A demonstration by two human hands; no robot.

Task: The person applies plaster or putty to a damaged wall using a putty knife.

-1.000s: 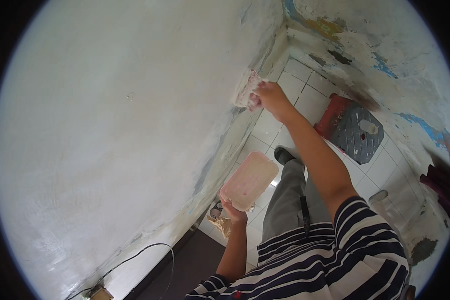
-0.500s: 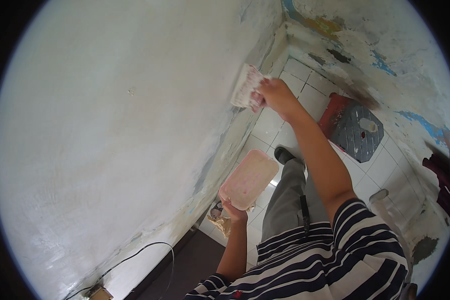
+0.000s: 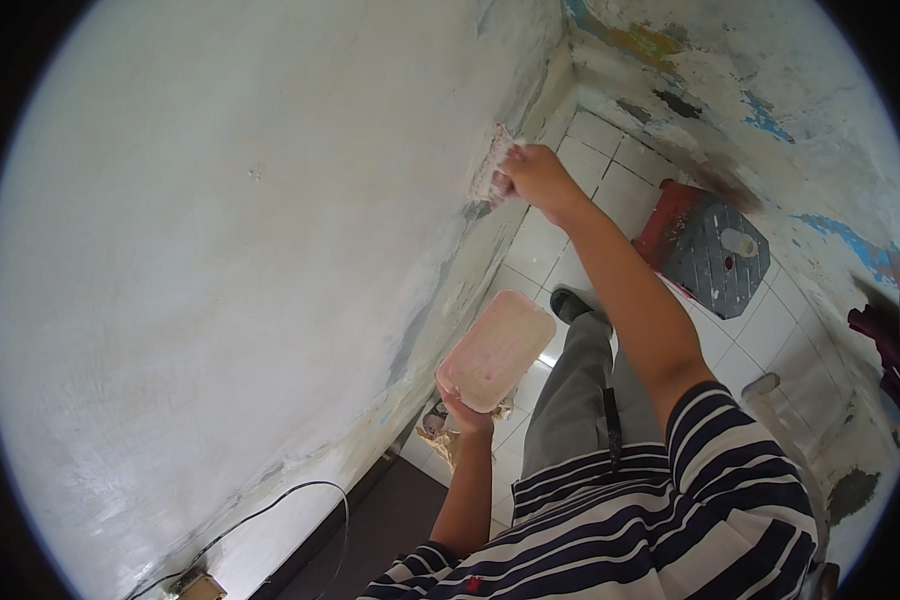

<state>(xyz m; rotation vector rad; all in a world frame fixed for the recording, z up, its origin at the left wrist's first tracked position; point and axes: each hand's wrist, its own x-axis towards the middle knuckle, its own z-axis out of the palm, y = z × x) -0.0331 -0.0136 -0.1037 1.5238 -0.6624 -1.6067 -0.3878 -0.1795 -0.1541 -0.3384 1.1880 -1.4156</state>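
Note:
My right hand [image 3: 530, 178] grips a flat scraper [image 3: 489, 155] smeared with white and pinkish paste, held against the white wall [image 3: 270, 250] near a corner with patchy, flaking filler. Lower down, my left hand [image 3: 465, 415] holds a pink rectangular plastic tray [image 3: 497, 350] by its near end. A pale layer with pink streaks covers the inside of the tray. The scraper's edge against the wall is partly hidden by my fingers.
A red-and-grey step stool [image 3: 715, 255] stands on white floor tiles [image 3: 538, 240] beside the peeling right wall [image 3: 800, 130]. Crumpled brown paper [image 3: 438, 442] lies below the tray. A black cable [image 3: 290, 489] loops at lower left. Maroon cloth [image 3: 875, 340] is at far right.
My right hand and scraper shifted outward from the wall, then back, and now sit slightly higher in the picture. The tray in my left hand has moved slightly up.

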